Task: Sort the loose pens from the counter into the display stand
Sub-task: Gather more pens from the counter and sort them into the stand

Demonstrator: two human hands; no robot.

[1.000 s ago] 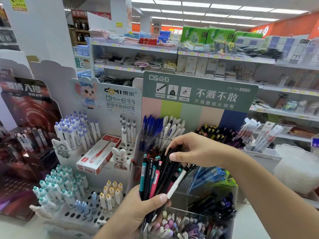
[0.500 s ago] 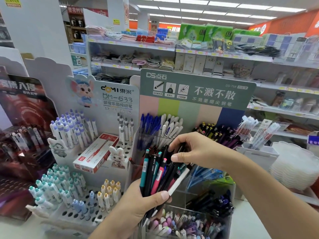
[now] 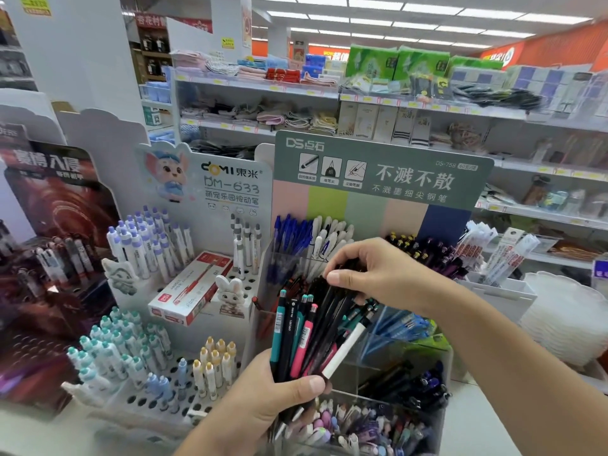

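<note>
My left hand (image 3: 263,403) grips a bundle of mixed pens (image 3: 306,337), teal, black, pink and white, held upright low in the middle of the view. My right hand (image 3: 378,271) reaches in from the right and pinches the tops of dark pens in that bundle. Behind and below stands the clear tiered display stand (image 3: 404,353) with a green header card (image 3: 378,172). Its compartments hold blue pens (image 3: 289,235), white pens (image 3: 329,235), dark pens (image 3: 424,251) and pastel pens (image 3: 362,429).
To the left a white peg-hole stand (image 3: 158,403) carries capped white pens, a red-and-white pen box (image 3: 190,287) and a rabbit figure (image 3: 230,294). A dark red display (image 3: 56,232) is at far left. White trays (image 3: 566,324) and store shelves fill the right and back.
My right hand's fingers have shifted slightly along the tops of the dark pens. The left hand keeps the bundle in place.
</note>
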